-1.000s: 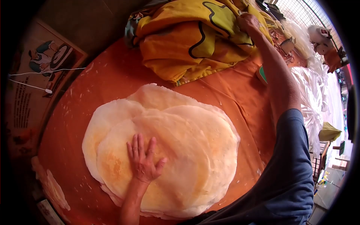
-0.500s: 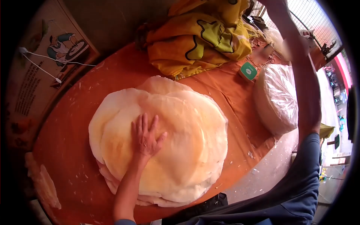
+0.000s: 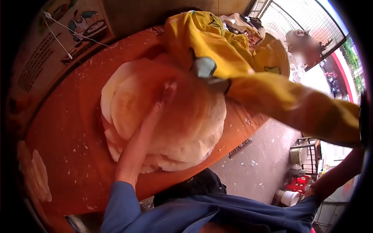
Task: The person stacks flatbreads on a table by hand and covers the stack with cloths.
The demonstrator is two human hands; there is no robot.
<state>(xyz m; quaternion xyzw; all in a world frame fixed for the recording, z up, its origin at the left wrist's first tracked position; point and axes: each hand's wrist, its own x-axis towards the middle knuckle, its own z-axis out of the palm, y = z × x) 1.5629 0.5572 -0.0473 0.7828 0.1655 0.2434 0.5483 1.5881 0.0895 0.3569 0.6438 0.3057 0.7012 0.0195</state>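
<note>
A stack of large, thin, round pale sheets (image 3: 132,105) with uneven edges lies on the orange-covered table. Over its upper middle is my left hand (image 3: 168,93), in shadow and smeared by motion, so its fingers cannot be made out. A yellow-orange cloth (image 3: 244,83) with dark outlines and a grey-blue patch stretches from the back of the table, past the stack's upper right, to the right edge of the view. My right forearm reaches up to that edge beside the cloth's far end; the hand itself is out of sight.
Thin pale scraps (image 3: 40,174) lie at the table's left edge. Behind the table are a printed board (image 3: 58,35) and a white cable. A wire mesh (image 3: 307,19) stands at the back right. On the floor at right are a black rack (image 3: 309,149), a red item and a white bucket (image 3: 289,198).
The cloth, bunched at the back before, is now pulled out to the right. My right arm has swung down and right. The view has shifted, and my left hand appears farther up the stack.
</note>
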